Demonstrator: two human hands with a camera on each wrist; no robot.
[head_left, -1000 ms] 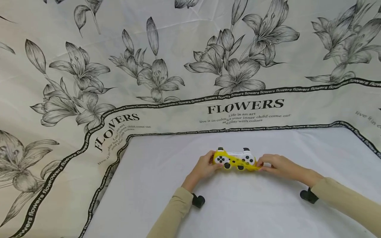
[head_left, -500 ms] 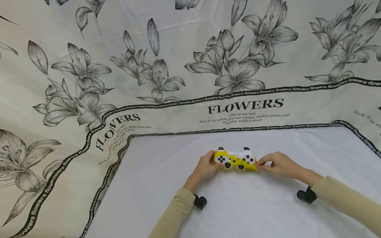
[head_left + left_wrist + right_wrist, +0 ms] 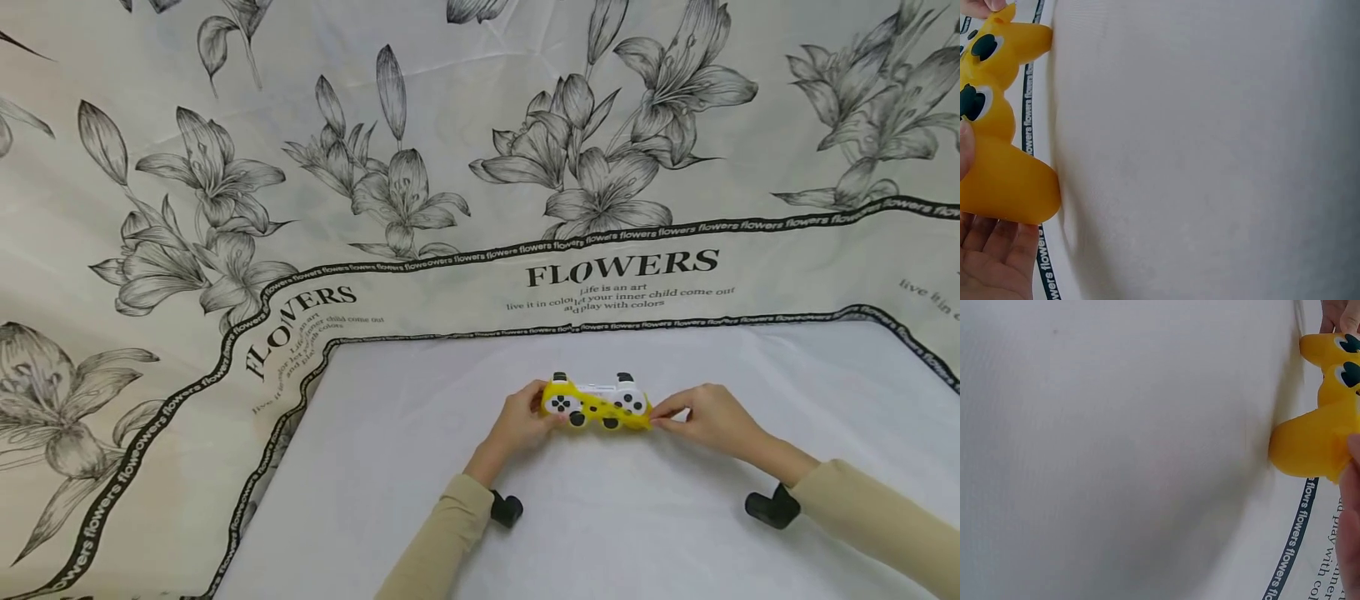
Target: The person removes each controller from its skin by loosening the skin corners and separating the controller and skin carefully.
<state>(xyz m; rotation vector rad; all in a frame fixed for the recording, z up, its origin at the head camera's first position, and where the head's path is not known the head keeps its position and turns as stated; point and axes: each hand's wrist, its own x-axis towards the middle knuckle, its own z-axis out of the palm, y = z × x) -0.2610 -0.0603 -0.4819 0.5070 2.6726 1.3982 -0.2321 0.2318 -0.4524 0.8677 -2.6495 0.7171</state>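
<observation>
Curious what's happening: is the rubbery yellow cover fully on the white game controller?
Partly: the yellow cover wraps the left end, but the white controller shows bare at upper right.

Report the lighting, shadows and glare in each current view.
Head view: even, soft light, no strong glare; left wrist view: the cover looks deeper, more orange than in the head view, and the white tabletop darkens toward the right edge; right wrist view: a soft-edged shadow lies on the tabletop beside the cover, again without strong glare.
</observation>
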